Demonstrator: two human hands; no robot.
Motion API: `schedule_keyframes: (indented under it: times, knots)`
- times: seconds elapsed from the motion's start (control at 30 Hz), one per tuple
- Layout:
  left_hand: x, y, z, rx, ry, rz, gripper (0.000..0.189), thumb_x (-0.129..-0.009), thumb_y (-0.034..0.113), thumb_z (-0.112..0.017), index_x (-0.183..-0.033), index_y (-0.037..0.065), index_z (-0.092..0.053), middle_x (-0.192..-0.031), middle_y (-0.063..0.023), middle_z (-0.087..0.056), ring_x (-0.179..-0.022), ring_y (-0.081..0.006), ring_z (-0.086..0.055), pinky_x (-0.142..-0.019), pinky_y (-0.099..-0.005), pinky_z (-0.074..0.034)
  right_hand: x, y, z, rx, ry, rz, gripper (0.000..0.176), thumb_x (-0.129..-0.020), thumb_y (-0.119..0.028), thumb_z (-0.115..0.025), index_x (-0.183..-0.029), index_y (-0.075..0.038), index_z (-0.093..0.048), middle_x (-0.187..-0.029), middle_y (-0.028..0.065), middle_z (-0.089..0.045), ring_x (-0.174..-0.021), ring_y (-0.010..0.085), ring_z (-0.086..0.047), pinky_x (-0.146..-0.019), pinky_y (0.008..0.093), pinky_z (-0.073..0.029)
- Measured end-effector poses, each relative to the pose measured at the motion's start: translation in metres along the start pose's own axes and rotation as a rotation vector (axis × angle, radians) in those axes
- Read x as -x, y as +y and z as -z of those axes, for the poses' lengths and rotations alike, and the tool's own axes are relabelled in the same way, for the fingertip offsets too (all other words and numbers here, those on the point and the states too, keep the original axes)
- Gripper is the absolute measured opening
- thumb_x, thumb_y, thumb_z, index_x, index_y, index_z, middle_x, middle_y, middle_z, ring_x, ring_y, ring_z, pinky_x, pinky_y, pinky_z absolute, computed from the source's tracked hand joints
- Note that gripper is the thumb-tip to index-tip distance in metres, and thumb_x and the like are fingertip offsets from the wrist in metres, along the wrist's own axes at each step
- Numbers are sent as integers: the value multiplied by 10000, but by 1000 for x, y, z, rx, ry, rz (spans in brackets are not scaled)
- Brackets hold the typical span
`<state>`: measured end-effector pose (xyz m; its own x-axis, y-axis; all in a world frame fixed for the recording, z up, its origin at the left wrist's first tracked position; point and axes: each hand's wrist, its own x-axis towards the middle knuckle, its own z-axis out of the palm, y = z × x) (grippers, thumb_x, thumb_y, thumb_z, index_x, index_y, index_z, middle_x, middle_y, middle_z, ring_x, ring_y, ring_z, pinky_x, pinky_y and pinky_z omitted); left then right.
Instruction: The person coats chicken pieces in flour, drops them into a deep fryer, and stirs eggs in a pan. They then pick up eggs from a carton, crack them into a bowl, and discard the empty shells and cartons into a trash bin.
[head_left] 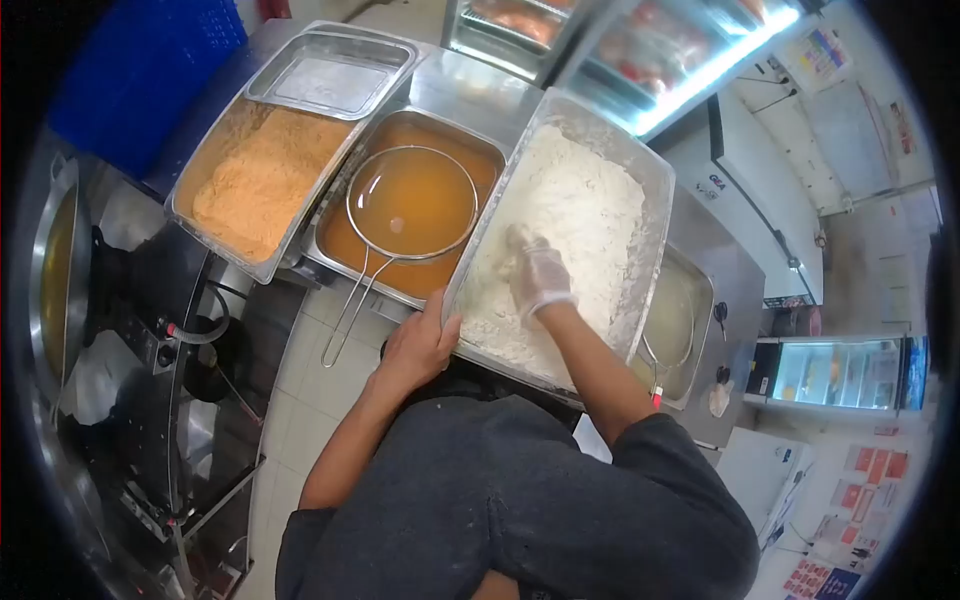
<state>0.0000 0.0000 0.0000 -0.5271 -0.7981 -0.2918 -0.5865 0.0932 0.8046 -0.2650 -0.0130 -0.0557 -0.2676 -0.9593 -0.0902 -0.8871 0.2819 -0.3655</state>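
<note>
Kitchen, pale tiled floor [295,385], silver steel counter [475,85]

Left hand [415,347]: bare, fingers and thumb clasped over the near left rim of a deep, rectangular, greyish tub [656,205], its walls dusted white. Right hand [541,275]: in a clear plastic glove, down inside that same tub, ahead and to the right of the left-hand grip. Fingers partly sunk in a broad bed of loose white powder [595,185]; cannot tell whether they are spread or closed on any of it. Powder heaped higher beyond the right hand, thinner just left of it.

Beyond the left hand, slightly left: rectangular steel pan [325,261] of cloudy orange-brown liquid [337,228]. Round wire-mesh sieve [415,205] lies across it, long wire handle sticking out over the near rim, left of the left hand.

Farther left of that hand: second steel pan [220,249] with orange-tan crumbly powder [262,190]; shallow silver tray [335,78] resting over its far end.

Right of the gloved hand, just past the tub wall: steel pan of pale, cloudy liquid [682,285]. Glass-fronted fridge [650,60] with a bright strip light stands beyond the tub's far end.
</note>
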Motion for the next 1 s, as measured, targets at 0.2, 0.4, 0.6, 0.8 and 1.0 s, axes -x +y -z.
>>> schedule_keyframes:
  times: [0.2, 0.4, 0.6, 0.8, 1.0]
  knots:
    - [-4, -3, -7, 22, 68, -71, 525, -1035, 325, -492, -1461, 35, -391, -1055, -344, -673, -1011, -542, -626, -892, -579, -485, -27, 48, 51, -469, -373, -276, 429, -880, -4, -641, -1298, -102, -640, -907, 10, -690, -846, 128, -630, -751, 288, -536]
    - [-1, 4, -2, 39, 47, -23, 542, -1035, 343, -486, -1477, 44, -389, -1088, -347, -671, -1043, -538, -624, -917, -580, -480, -39, 139, 56, -80, -290, 87, 429, -935, -148, -635, -1355, -60, -616, -1002, 155, -733, -901, 259, -694, -815, 366, -551]
    - [-2, 2, -3, 33, 21, 1, 548, -1038, 360, -473, -1480, 49, -382, -1100, -350, -668, -1055, -538, -623, -924, -582, -478, -23, 72, 43, 317, -257, -289, 535, -915, -383, -651, -1290, -2, -636, -1084, 269, -715, -1080, 396, -687, -950, 442, -538]
    - [-2, 0, -3, 34, 29, -24, 538, -1039, 349, -469, -1477, 50, -380, -1101, -354, -664, -1054, -547, -617, -929, -582, -475, 0, 55, 59, 411, -245, -81, 647, -794, -415, -794, -1256, 15, -648, -1033, 226, -738, -997, 400, -708, -873, 425, -566]
    - [-1, 4, 0, 26, -9, -2, 519, -1042, 336, -466, -1468, 51, -384, -1113, -357, -659, -1070, -545, -612, -935, -579, -471, -40, 54, 81, -169, -343, -103, 574, -805, -345, -791, -1245, 2, -666, -968, 126, -760, -834, 242, -708, -770, 364, -569]
